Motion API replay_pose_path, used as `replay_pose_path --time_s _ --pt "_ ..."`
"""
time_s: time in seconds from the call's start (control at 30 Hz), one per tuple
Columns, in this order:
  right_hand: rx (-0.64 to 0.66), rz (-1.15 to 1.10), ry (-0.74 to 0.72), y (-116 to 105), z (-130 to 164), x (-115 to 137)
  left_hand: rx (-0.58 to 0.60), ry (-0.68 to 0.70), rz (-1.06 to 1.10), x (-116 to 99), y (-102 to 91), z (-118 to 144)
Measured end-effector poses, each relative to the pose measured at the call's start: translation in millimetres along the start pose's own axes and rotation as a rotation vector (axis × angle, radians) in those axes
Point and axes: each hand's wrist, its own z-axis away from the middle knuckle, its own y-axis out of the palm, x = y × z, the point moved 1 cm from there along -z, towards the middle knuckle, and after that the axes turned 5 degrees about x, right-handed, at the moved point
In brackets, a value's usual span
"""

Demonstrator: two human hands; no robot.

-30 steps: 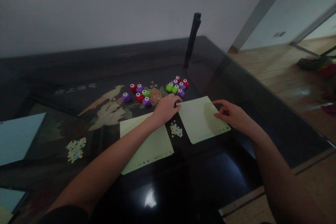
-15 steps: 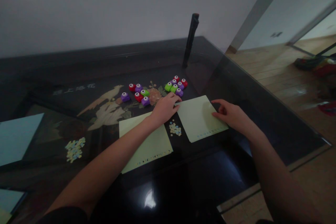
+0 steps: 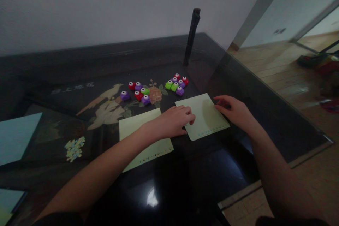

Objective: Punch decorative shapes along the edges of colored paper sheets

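Note:
A pale yellow-green sheet of paper (image 3: 202, 113) with a row of small marks along its near edge lies between my hands. My left hand (image 3: 176, 122) rests over its left edge, fingers loosely bent and thumb apart, with nothing visible in it. It covers the spot where a small heap of paper cutouts lay. At the sheet's right edge is my right hand (image 3: 233, 109), thumb and forefinger spread. Under my left forearm lies a second pale sheet (image 3: 132, 125), punched along its near edge. Beyond the sheets stand small craft punches, one cluster (image 3: 176, 84) at right and another (image 3: 139, 93) at left.
A heap of paper cutouts (image 3: 75, 149) lies left on the glossy black table (image 3: 185, 190). Bluish sheets (image 3: 18, 134) are at the far left. A dark upright post (image 3: 192, 35) rises near the wall. The table's right edge borders a tiled floor (image 3: 280, 74).
My left hand has moved nearer and slightly right, from the sheet's far left corner to its left edge, covering the small cutout heap. The right hand stays at the right edge.

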Motion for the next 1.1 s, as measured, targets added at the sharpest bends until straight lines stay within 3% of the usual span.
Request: replay_pose_path --time_s 0.37,0.87,1.1 --pt "-0.005 -0.012 -0.003 0 3 2 -0.016 0.077 -0.045 -3 8.0 -3" --pt "-0.001 0.014 -0.031 1 1 1 0.01 0.067 -0.064 -6 3.6 -1" --pt "-0.027 0.017 -0.034 1 -2 -5 -0.04 0.032 -0.232 -22 -4.9 -2"
